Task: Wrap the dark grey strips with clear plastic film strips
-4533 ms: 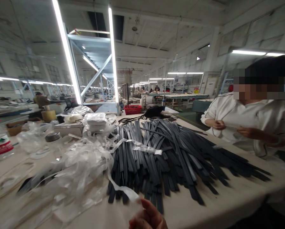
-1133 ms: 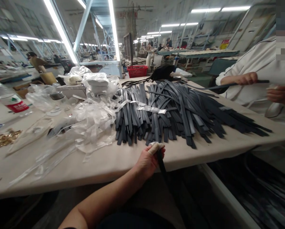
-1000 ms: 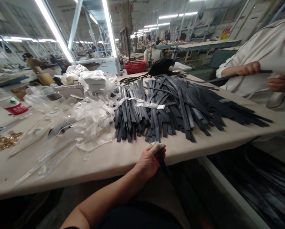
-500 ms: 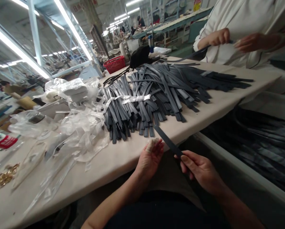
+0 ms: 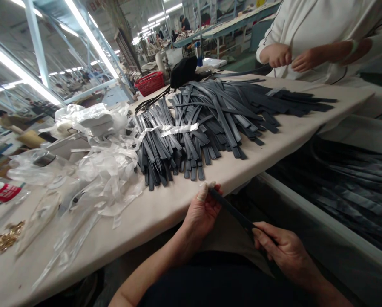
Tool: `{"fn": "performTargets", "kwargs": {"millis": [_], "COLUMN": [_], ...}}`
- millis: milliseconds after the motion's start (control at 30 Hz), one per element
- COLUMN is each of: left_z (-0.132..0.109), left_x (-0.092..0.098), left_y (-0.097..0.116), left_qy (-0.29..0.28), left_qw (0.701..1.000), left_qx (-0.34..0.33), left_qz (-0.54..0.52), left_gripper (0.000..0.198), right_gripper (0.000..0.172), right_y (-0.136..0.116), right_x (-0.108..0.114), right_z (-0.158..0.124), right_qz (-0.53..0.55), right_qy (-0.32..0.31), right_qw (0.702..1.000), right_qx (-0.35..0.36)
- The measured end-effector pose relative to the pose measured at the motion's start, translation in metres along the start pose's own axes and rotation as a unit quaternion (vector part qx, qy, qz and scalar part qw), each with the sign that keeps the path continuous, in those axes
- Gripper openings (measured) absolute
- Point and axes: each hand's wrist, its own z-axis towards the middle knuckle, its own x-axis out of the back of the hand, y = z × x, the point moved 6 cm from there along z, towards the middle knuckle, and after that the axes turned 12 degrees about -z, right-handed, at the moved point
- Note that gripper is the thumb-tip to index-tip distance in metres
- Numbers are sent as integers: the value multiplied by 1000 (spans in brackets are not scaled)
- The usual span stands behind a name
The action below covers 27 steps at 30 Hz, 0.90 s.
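While the left hand (image 5: 204, 207) is closely pinching one end of a dark strap (image 5: 231, 209), the right hand (image 5: 278, 244) is clasping it lower down, near the table (image 5: 152, 204); apparently an end-handling step, seemingly calling next for steady two-handed tension.

Dark lap garment (image 5: 191, 283); bare forearms (image 5: 160, 260); left fingers (image 5: 212, 207): pale wrap (image 5: 202, 192) on thumb.

Light tubes (image 5: 91, 38) glare at upper left; shadow darkens the bottom.

No legible text, pale marks on red bottle label (image 5: 6, 193) blurred, reddish characters on overhead sign (image 5: 95, 5) unreadable
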Motion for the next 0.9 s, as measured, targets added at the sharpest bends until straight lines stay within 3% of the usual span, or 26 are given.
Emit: {"fn": "performTargets", "kwargs": {"millis": [200, 400, 467, 667, 733, 833, 900], "left_z": [-4, -24, -27, -21, -27, -43, -47], "left_x": [5, -2, -7, -31, -35, -38, -43], "left_y": [-12, -50, -54, -37, -54, -89, -102], "left_qy": [-22, -165, -184, -176, -193, -232, -255], "left_qw": [999, 968, 955, 938, 924, 888, 879], "left_qx": [3, 77, 99, 4, 68, 192, 207], "left_qz": [47, 173, 210, 298, 324, 347, 345], "left_gripper": [31, 38, 40, 34, 36, 40, 40], "right_gripper": [38, 44, 42, 47, 50, 48, 45], "right_y": [-10, -31, -29, 5, 11, 7, -2], "right_x": [-5, -4, -1, -4, 1, 23, 37], "right_z": [5, 18, 14, -27, -37, -43, -43], "right_qz": [16, 82, 88, 82, 96, 78, 63], "right_qy": [1, 23, 19, -34, -12, 82, 134], "right_qw": [1000, 996, 996, 996, 995, 993, 988], "right_qx": [-18, -28, -16, -19, -35, -46, -43]}}
